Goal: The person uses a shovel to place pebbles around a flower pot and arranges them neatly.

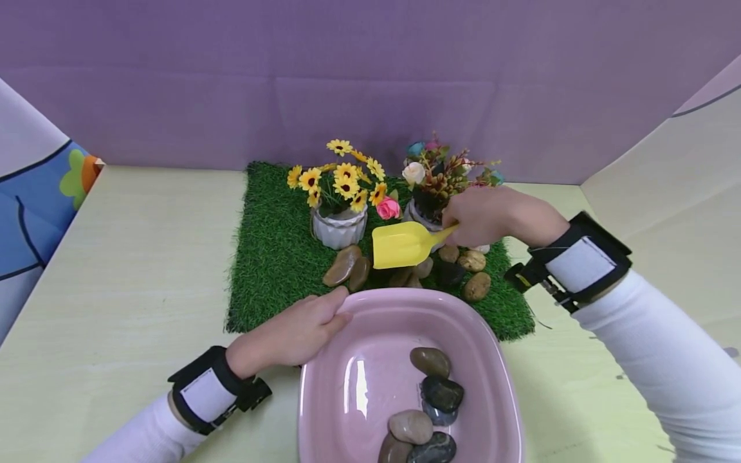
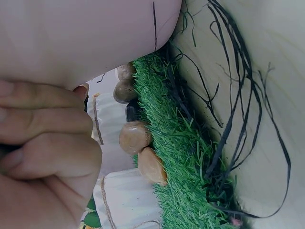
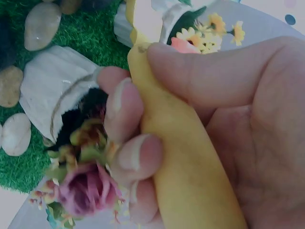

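My left hand (image 1: 295, 328) grips the far-left rim of a pink plastic basin (image 1: 338, 392). Several smooth stones (image 1: 411, 426) lie inside the basin. In the left wrist view, curled fingers (image 2: 52, 119) hold against the basin wall (image 2: 81, 38). My right hand (image 1: 492, 211) holds a yellow toy shovel (image 1: 401, 245) by its handle, its blade pointing left above stones on the grass mat. From the right wrist view, the thumb and fingers wrap round the yellow handle (image 3: 178, 143).
An artificial grass mat (image 1: 272, 257) lies behind the basin. On it stand a white pot of yellow flowers (image 1: 340, 228) and another pot of mixed flowers (image 1: 431, 183). Brown stones (image 1: 343, 265) sit before the pots. Purple cloth (image 1: 370, 83) hangs behind.
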The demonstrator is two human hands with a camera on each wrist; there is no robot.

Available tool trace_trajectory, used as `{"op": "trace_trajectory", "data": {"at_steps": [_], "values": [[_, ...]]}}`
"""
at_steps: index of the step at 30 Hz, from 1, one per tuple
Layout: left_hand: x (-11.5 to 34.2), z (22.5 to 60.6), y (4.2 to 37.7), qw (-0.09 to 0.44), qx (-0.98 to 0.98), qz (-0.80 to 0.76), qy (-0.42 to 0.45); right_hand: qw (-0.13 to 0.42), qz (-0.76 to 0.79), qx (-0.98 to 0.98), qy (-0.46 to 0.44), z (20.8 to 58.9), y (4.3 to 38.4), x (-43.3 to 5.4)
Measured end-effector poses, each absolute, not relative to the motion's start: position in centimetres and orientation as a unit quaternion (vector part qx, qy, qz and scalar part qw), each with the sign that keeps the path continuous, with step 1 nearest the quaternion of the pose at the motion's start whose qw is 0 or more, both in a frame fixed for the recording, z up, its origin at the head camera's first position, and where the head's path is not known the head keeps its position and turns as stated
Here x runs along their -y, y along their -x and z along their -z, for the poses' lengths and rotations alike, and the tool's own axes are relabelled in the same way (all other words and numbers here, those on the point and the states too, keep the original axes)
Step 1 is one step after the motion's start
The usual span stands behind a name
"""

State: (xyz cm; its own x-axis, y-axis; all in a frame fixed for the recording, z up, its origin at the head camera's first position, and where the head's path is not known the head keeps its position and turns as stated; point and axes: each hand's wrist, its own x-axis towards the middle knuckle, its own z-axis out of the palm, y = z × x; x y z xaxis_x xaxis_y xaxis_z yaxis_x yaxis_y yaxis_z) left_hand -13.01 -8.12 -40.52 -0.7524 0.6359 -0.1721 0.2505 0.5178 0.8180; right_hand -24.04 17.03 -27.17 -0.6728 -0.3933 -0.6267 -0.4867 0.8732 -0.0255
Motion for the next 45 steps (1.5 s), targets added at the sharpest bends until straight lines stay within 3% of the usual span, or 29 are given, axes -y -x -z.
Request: {"op": "trace_trajectory", "data": {"at_steps": [15, 29, 45], "values": [[8.1, 40.6, 13.1, 0.231, -0.841, -0.409, -0.267, 0.356, -0.014, -0.877, 0.322, 24.5, 23.7, -19.6], [8.1, 40.6, 13.1, 0.224, -0.848, -0.402, -0.262, 0.445, 0.026, -0.85, 0.282, 23.4, 22.0, -19.4], [8.1, 40.6, 13.1, 0.223, -0.844, -0.405, -0.273, 0.387, -0.097, -0.851, 0.342, 24.8, 18.0, -16.5]]}}
